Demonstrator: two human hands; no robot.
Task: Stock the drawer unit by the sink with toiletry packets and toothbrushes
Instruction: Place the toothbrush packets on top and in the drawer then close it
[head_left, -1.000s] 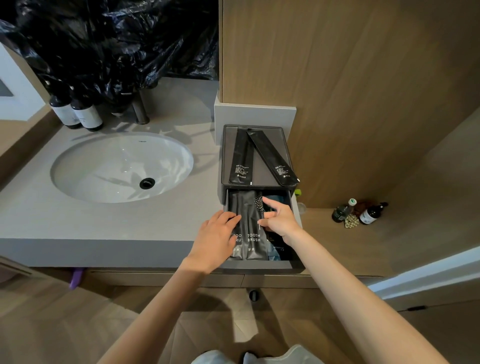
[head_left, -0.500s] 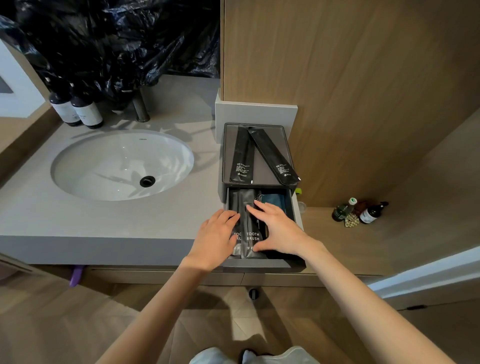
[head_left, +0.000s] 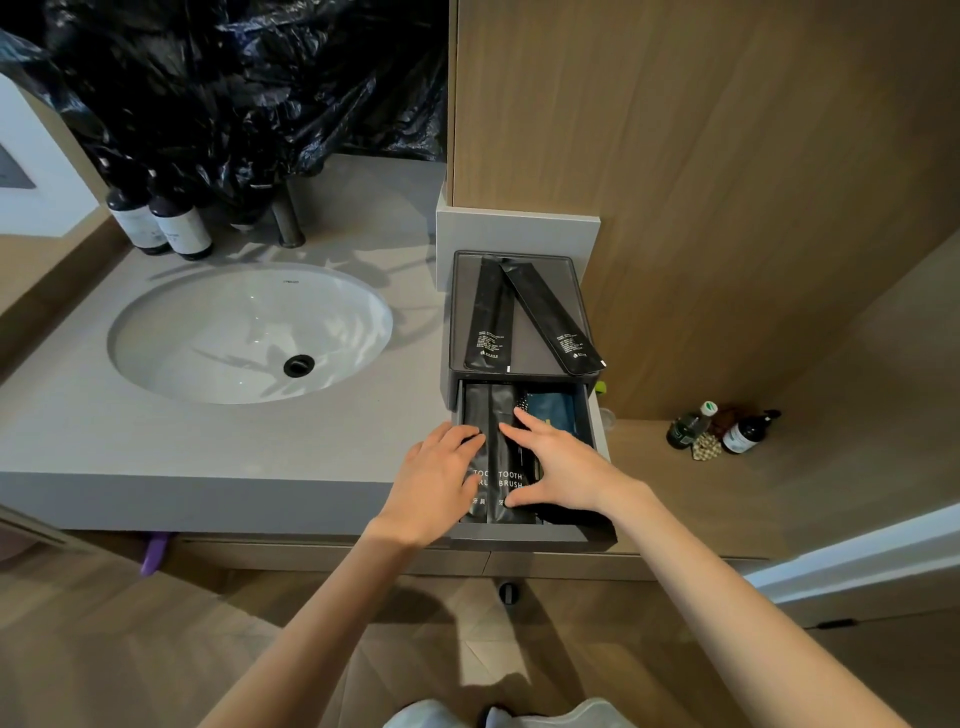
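Drawer unit: dark grey plastic drawer unit (head_left: 574, 291) on the grey table (head_left: 208, 447), its drawer (head_left: 545, 538) pulled out.
Packets: two black "TOOTH BRUSH" packets (head_left: 478, 410) lie side by side in the drawer, lettering partly covered.
Left hand (head_left: 436, 483): grip wide, fingers flat on the left packet.
Right hand (head_left: 561, 462): grip wide, spread over the packets; whatever lies beneath is hidden.
Teal packet (head_left: 556, 405): drawer's right side, half covered.
Top: two long black sachets (head_left: 488, 317), print unreadable.

Left of the left hand (head_left: 436, 483) lies a white sink (head_left: 208, 332) (black drain (head_left: 298, 365) at its middle), with two dark labelled bottles (head_left: 158, 226) and black plastic sheeting (head_left: 234, 88) beyond. Well right of the right hand (head_left: 561, 467), two small bottles (head_left: 691, 427) stand on a wooden ledge (head_left: 685, 499).
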